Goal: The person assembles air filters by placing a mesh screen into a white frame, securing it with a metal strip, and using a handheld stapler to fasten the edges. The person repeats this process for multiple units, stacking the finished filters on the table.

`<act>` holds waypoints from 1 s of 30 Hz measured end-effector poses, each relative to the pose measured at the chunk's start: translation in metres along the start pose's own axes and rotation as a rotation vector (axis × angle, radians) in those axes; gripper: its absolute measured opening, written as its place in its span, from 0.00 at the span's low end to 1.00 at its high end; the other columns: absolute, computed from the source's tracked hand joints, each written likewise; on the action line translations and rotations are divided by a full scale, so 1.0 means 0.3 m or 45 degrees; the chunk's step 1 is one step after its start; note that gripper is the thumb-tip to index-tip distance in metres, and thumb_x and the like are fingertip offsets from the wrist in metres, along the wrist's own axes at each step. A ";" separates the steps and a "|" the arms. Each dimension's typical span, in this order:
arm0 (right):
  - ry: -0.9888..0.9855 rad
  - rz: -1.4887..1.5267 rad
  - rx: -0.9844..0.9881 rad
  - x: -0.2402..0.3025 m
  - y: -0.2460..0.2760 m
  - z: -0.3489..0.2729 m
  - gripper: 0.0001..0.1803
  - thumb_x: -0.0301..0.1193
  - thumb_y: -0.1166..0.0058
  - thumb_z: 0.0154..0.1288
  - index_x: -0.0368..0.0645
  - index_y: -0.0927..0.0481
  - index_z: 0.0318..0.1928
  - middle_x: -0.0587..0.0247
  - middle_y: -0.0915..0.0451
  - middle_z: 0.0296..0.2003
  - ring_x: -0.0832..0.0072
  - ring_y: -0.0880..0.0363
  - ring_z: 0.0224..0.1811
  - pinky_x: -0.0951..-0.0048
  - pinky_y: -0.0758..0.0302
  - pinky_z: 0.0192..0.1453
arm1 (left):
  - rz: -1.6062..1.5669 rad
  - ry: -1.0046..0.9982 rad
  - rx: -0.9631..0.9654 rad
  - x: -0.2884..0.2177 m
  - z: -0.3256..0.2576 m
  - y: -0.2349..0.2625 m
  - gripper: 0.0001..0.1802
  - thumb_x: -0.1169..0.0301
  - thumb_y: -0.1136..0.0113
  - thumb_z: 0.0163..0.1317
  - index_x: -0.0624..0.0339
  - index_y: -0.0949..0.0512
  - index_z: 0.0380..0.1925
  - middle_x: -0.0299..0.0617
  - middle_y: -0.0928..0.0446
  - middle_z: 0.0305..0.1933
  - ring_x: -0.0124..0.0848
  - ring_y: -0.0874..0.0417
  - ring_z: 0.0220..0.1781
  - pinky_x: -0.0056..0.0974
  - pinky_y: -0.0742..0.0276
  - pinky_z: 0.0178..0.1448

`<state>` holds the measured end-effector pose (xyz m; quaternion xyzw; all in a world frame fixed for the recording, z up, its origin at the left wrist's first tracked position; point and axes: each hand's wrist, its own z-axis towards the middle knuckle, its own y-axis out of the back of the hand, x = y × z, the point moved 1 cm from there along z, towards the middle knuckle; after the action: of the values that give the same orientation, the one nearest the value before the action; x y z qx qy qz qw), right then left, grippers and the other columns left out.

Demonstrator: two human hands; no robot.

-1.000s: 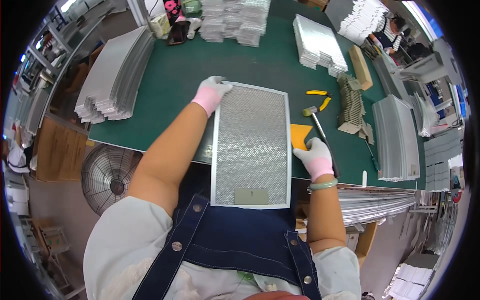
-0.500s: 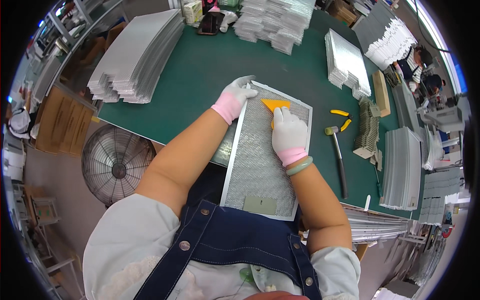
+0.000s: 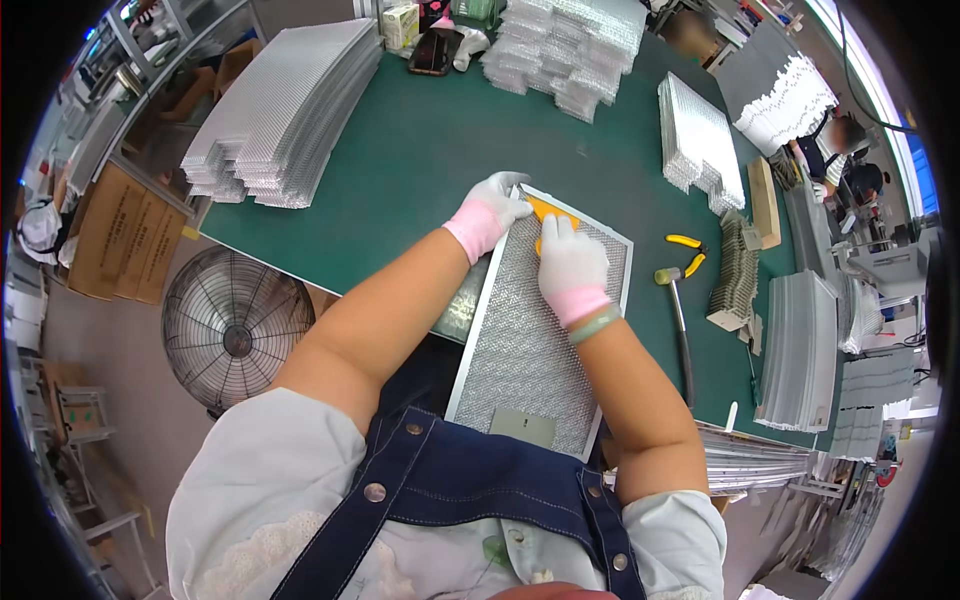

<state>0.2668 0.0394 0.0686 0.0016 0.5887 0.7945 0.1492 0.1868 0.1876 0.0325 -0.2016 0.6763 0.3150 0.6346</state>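
A framed metal mesh panel [image 3: 520,345] with a pale rim lies tilted on the table's near edge, its lower end against my apron. My left hand [image 3: 490,214], in a white glove with a pink cuff, is closed on the panel's far left corner. In my gloved right hand [image 3: 573,265] is a yellow scraper [image 3: 547,209], its wide blade on the mesh just beside my left fingers. The right fingers wrap its handle, which they mostly hide. A small grey plate [image 3: 523,427] is at the panel's near end.
Right of the panel lie a hammer [image 3: 680,335] and yellow-handled pliers [image 3: 690,255]. Stacked mesh sheets [image 3: 285,110] stand far left, with more mesh stacks [image 3: 565,50] at the back and right. A floor fan [image 3: 237,335] is left of the table; co-workers are at far right.
My right hand has moved the scraper a little left, into the panel's far left corner beside my left hand. The left hand keeps its grip on that corner. The view has shifted slightly.
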 end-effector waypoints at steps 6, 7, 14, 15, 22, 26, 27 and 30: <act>-0.211 0.202 -0.232 -0.164 0.158 -0.258 0.15 0.25 0.46 0.59 0.38 0.25 0.48 0.55 0.19 0.38 0.56 0.18 0.31 0.60 0.22 0.33 | -0.463 0.127 0.029 0.038 0.017 -0.001 0.31 0.78 0.37 0.58 0.71 0.31 0.63 0.52 0.23 0.58 0.37 0.20 0.58 0.36 0.25 0.64; -0.346 0.189 -0.233 -0.204 0.171 -0.318 0.17 0.26 0.45 0.60 0.37 0.25 0.50 0.53 0.17 0.40 0.54 0.18 0.32 0.59 0.21 0.35 | -0.462 0.136 0.003 0.042 0.014 0.000 0.30 0.78 0.37 0.58 0.71 0.31 0.62 0.52 0.23 0.57 0.37 0.20 0.58 0.36 0.25 0.63; -0.311 0.278 -0.109 -0.320 0.085 -0.648 0.26 0.38 0.44 0.66 0.33 0.25 0.58 0.36 0.24 0.56 0.41 0.25 0.57 0.48 0.31 0.64 | -0.096 -0.026 -0.008 -0.060 -0.047 0.016 0.28 0.77 0.40 0.60 0.71 0.33 0.61 0.50 0.25 0.56 0.34 0.23 0.58 0.36 0.28 0.65; -0.353 0.407 -0.209 -0.346 0.077 -0.673 0.25 0.37 0.44 0.65 0.33 0.24 0.57 0.36 0.24 0.56 0.41 0.25 0.58 0.48 0.31 0.64 | -0.087 -0.121 -0.030 -0.111 -0.065 0.029 0.28 0.77 0.39 0.60 0.70 0.33 0.61 0.49 0.26 0.56 0.33 0.23 0.58 0.35 0.28 0.65; -1.148 0.071 0.368 -0.512 0.059 -0.656 0.32 0.43 0.39 0.61 0.40 0.25 0.62 0.47 0.20 0.52 0.51 0.22 0.55 0.54 0.26 0.60 | 0.398 -1.164 0.287 -0.965 -0.381 0.043 0.24 0.78 0.44 0.67 0.68 0.32 0.62 0.47 0.24 0.59 0.29 0.21 0.58 0.36 0.26 0.63; -0.678 -0.235 -0.060 -0.593 -0.139 -0.648 0.26 0.47 0.45 0.66 0.45 0.23 0.58 0.51 0.19 0.52 0.52 0.23 0.59 0.55 0.27 0.62 | 0.614 -1.761 0.593 -1.046 -0.547 -0.065 0.18 0.72 0.48 0.70 0.63 0.25 0.58 0.50 0.19 0.54 0.38 0.16 0.54 0.41 0.18 0.53; -1.016 -0.139 0.259 -0.546 0.028 -0.626 0.22 0.45 0.44 0.66 0.45 0.20 0.53 0.52 0.18 0.49 0.52 0.20 0.55 0.55 0.23 0.57 | 0.591 -1.844 0.757 -0.998 -0.512 -0.164 0.14 0.72 0.46 0.65 0.60 0.24 0.51 0.48 0.20 0.45 0.40 0.16 0.48 0.42 0.19 0.48; -1.055 0.078 0.214 -0.537 0.074 -0.652 0.12 0.40 0.42 0.65 0.46 0.16 0.42 0.53 0.18 0.39 0.54 0.16 0.43 0.54 0.19 0.44 | 0.982 -1.672 1.033 -0.875 -0.523 -0.340 0.04 0.69 0.41 0.52 0.54 0.22 0.28 0.43 0.24 0.20 0.47 0.17 0.29 0.46 0.22 0.34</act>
<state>0.3807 -0.1878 0.0572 0.3504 0.5414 0.6801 0.3487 0.1703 -0.0264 0.2733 0.5073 0.2537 0.2953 0.7688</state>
